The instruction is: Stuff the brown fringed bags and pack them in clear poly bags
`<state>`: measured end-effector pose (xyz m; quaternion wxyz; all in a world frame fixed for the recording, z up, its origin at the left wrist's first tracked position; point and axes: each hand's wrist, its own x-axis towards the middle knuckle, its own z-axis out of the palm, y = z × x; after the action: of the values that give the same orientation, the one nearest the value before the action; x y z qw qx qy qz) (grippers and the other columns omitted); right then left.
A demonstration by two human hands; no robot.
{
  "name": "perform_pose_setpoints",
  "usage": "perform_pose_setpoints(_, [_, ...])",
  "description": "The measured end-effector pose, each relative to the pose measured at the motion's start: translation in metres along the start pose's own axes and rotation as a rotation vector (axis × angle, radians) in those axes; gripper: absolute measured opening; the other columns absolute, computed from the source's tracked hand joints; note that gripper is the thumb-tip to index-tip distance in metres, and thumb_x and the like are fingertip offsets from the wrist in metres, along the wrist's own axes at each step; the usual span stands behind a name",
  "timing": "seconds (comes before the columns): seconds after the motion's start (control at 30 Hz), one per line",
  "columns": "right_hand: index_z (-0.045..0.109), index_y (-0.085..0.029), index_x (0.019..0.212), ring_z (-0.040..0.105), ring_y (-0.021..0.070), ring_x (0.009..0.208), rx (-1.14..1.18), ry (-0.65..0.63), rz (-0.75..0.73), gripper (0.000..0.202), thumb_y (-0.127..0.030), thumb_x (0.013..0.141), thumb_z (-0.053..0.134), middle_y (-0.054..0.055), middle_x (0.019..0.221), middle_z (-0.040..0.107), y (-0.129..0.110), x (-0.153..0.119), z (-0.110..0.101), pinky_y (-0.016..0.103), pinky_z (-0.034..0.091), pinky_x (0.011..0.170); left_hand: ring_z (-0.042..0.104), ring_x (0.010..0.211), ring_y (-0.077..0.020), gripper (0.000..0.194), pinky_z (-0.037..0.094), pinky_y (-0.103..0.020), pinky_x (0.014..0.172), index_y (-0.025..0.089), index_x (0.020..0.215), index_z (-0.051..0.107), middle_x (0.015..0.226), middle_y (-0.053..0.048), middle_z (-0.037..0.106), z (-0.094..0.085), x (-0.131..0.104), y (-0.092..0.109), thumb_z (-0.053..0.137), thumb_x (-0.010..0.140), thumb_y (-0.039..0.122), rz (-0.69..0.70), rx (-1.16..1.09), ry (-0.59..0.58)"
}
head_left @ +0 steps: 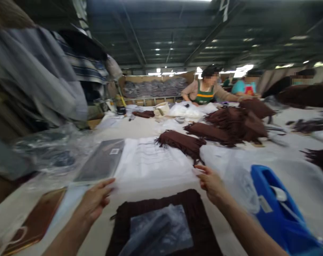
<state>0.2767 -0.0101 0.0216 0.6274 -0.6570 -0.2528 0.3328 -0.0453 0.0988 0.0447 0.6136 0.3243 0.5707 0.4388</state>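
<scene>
My left hand (95, 200) and my right hand (210, 182) are raised over the table, each closed in a pinch at a near corner of a white, see-through plastic bag (153, 176). The bag is stretched flat between them, and motion smears its edges. Below, close to me, lies a dark brown folded fringed scarf (201, 217) with a clear plastic piece (161, 227) on top. A grey packaged piece (101, 160) with a white label lies beyond my left hand. Just beyond my right hand is a rolled brown fringed scarf (181, 142).
A blue plastic jug-like container (276, 213) stands at right beside clear plastic (231, 170). More brown scarves (236, 121) are heaped farther back. A phone-like brown object (38, 220) lies at left, near crumpled plastic (57, 149). Co-workers (204, 89) stand across the table.
</scene>
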Motion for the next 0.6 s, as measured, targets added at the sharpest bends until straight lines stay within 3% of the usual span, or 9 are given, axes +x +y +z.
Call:
perform_pose_setpoints(0.03, [0.057, -0.018, 0.086, 0.028, 0.0028, 0.031, 0.074, -0.027, 0.046, 0.025, -0.02, 0.061, 0.063, -0.01, 0.048, 0.042, 0.001, 0.002, 0.0, 0.015, 0.02, 0.03, 0.047, 0.038, -0.0032, 0.023, 0.031, -0.009, 0.03, 0.008, 0.087, 0.06, 0.063, 0.0, 0.06, -0.006, -0.003, 0.003, 0.048, 0.079, -0.01, -0.013, -0.034, 0.041])
perform_pose_setpoints(0.1, [0.059, -0.019, 0.082, 0.032, 0.0021, 0.032, 0.184, -0.06, 0.109, 0.029, -0.019, 0.054, 0.066, -0.008, 0.052, 0.05, 0.004, 0.004, -0.001, 0.014, 0.023, 0.03, 0.053, 0.042, -0.0046, 0.031, 0.04, -0.008, 0.036, 0.009, 0.079, 0.06, 0.061, -0.001, 0.061, -0.003, -0.003, 0.0, 0.042, 0.075, -0.016, 0.001, -0.094, 0.074])
perform_pose_setpoints(0.23, [0.06, -0.021, 0.074, 0.058, 0.0093, 0.053, 0.262, -0.083, 0.148, 0.03, -0.022, 0.047, 0.072, -0.001, 0.066, 0.063, 0.015, 0.004, -0.004, 0.019, 0.048, 0.05, 0.061, 0.056, -0.0081, 0.024, 0.054, -0.015, 0.056, 0.012, 0.072, 0.061, 0.066, 0.0, 0.064, 0.012, 0.006, -0.024, 0.051, 0.073, -0.01, 0.113, -0.1, 0.066])
perform_pose_setpoints(0.4, [0.062, -0.02, 0.073, 0.064, 0.0179, 0.071, 0.129, -0.143, 0.126, 0.04, -0.044, 0.046, 0.078, 0.002, 0.069, 0.068, 0.032, -0.001, -0.008, 0.027, 0.051, 0.069, 0.065, 0.062, -0.0135, 0.006, 0.055, -0.021, 0.067, 0.014, 0.071, 0.065, 0.067, -0.001, 0.068, 0.003, 0.012, -0.05, 0.063, 0.073, 0.019, 0.205, 0.066, 0.003])
perform_pose_setpoints(0.5, [0.064, -0.021, 0.071, 0.061, 0.0191, 0.073, -0.023, -0.16, 0.061, 0.038, -0.052, 0.051, 0.074, 0.001, 0.069, 0.067, 0.035, -0.01, -0.014, 0.027, 0.046, 0.07, 0.067, 0.069, -0.0205, 0.023, 0.054, -0.028, 0.076, 0.017, 0.072, 0.068, 0.067, -0.002, 0.07, -0.007, 0.006, -0.057, 0.069, 0.063, 0.037, 0.222, 0.216, -0.043])
perform_pose_setpoints(0.6, [0.066, -0.023, 0.075, 0.058, 0.0211, 0.074, -0.31, -0.096, -0.028, 0.041, -0.061, 0.06, 0.062, 0.0, 0.07, 0.066, 0.036, -0.021, -0.02, 0.029, 0.042, 0.069, 0.066, 0.084, -0.0259, 0.037, 0.049, -0.035, 0.088, 0.021, 0.078, 0.07, 0.08, -0.002, 0.072, -0.016, -0.005, -0.062, 0.061, 0.06, 0.052, 0.314, 0.461, -0.024])
